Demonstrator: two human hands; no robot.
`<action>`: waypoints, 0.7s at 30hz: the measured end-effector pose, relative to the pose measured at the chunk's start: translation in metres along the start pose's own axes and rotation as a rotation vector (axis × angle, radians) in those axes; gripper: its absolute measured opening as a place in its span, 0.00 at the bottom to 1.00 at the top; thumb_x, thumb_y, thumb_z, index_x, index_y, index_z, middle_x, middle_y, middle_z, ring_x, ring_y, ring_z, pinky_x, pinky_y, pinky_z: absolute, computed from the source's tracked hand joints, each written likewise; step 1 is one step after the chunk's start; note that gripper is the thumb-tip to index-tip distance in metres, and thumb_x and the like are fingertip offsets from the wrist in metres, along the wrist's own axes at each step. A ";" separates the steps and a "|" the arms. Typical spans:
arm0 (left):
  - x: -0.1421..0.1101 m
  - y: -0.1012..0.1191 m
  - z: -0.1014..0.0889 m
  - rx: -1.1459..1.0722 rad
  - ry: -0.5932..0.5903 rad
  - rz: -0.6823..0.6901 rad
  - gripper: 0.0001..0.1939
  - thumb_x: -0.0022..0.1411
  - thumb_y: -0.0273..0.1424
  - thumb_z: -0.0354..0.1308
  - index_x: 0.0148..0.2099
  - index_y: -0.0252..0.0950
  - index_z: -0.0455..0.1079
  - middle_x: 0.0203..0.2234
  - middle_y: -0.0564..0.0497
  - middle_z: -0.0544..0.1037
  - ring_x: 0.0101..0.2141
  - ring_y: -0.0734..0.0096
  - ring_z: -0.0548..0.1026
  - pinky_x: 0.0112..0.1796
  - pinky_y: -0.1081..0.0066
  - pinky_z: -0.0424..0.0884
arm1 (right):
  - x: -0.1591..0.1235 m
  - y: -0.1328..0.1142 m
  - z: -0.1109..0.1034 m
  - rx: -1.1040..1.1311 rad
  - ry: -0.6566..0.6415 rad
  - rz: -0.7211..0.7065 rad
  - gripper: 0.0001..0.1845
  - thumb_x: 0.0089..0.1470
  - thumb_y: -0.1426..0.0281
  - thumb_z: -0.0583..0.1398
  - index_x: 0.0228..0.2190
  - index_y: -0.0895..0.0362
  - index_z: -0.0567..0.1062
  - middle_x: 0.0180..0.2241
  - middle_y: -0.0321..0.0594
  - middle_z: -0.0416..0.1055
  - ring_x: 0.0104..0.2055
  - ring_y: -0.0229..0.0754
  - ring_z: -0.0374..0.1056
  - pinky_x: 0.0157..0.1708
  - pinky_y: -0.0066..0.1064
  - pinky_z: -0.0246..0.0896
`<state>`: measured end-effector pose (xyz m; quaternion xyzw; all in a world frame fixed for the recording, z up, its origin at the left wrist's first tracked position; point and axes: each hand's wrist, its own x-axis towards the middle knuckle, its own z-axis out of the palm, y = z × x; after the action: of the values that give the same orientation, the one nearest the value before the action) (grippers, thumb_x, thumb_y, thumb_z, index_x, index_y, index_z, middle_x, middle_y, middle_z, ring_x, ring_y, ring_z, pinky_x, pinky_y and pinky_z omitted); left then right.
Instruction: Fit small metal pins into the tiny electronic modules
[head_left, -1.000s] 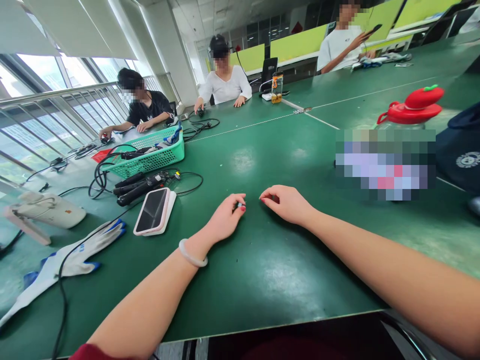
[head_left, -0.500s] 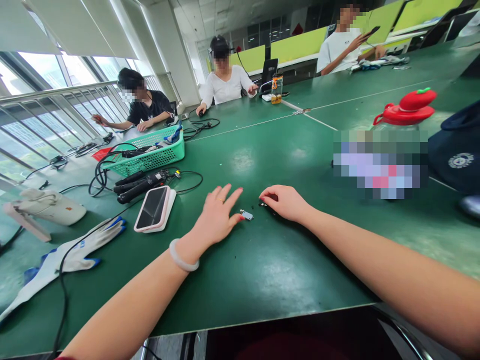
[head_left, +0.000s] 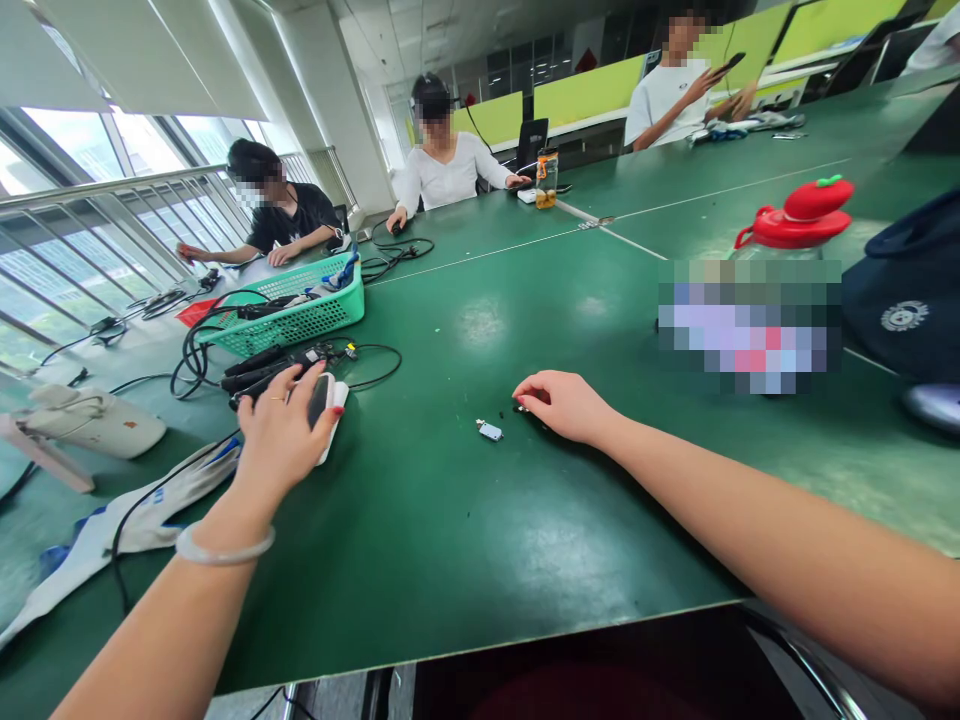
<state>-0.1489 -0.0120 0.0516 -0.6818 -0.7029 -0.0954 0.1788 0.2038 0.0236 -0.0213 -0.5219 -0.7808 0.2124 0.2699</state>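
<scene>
My left hand (head_left: 281, 432) lies on the phone (head_left: 324, 400) at the left of the green table (head_left: 465, 520), fingers wrapped over its near end. A small white and blue part (head_left: 490, 431) sits on the table between my hands, touched by neither. My right hand (head_left: 564, 404) rests just right of it, fingers curled down over a small dark piece (head_left: 520, 407) at its fingertips. I cannot tell whether that piece is gripped.
Black tools and cables (head_left: 270, 368) lie behind the phone, with a green basket (head_left: 300, 315) beyond them. A white work glove (head_left: 112, 520) and a white bag (head_left: 94, 420) are at the far left. A red-lidded jar (head_left: 795, 215) stands right. Three people sit across the table.
My left hand let go of the small part, left it on the table, and moved left onto the phone. My right hand stayed where it was.
</scene>
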 end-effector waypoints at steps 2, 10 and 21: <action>-0.009 -0.010 -0.007 -0.001 0.029 -0.078 0.32 0.62 0.47 0.41 0.65 0.41 0.52 0.62 0.41 0.56 0.60 0.47 0.57 0.57 0.45 0.50 | 0.000 0.001 0.000 0.002 0.000 -0.005 0.10 0.54 0.68 0.55 0.31 0.54 0.77 0.30 0.36 0.73 0.31 0.38 0.66 0.32 0.29 0.59; -0.044 -0.022 0.001 0.043 -0.159 -0.268 0.43 0.56 0.55 0.44 0.65 0.33 0.49 0.57 0.28 0.62 0.57 0.36 0.59 0.53 0.45 0.56 | 0.000 0.000 0.000 0.005 -0.012 0.002 0.10 0.54 0.67 0.55 0.32 0.53 0.77 0.31 0.36 0.73 0.31 0.38 0.66 0.32 0.29 0.59; -0.039 -0.018 0.005 0.111 -0.244 -0.290 0.40 0.57 0.56 0.39 0.65 0.38 0.52 0.52 0.34 0.69 0.55 0.37 0.60 0.51 0.45 0.57 | 0.000 0.000 0.000 -0.013 -0.013 -0.005 0.10 0.54 0.68 0.55 0.32 0.54 0.77 0.30 0.37 0.73 0.31 0.38 0.66 0.32 0.30 0.59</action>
<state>-0.1672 -0.0472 0.0343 -0.5689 -0.8145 0.0021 0.1138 0.2038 0.0238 -0.0208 -0.5202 -0.7852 0.2102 0.2621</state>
